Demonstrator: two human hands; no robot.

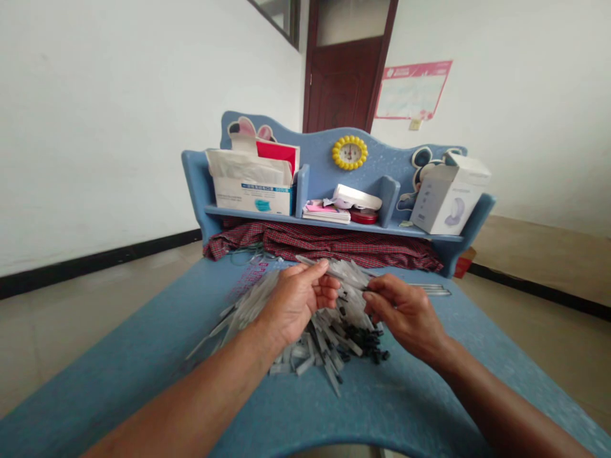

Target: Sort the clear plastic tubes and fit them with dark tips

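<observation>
My left hand is closed around a clear plastic pen barrel, thumb on top, above the middle of the desk. At the barrel's right end, my right hand pinches with thumb and fingertips. A tiny dark bit shows there, but I cannot make out what it is. Under both hands lies a heap of translucent pen barrels. Clear pen caps are scattered at its near side. Small black plugs form a pile below my right hand. Thin pen refills lie to the right.
The blue desk has a raised shelf at the back. On it stand a mask box, papers, a red tin and a white box. A yellow clock and folded checkered cloth are also there.
</observation>
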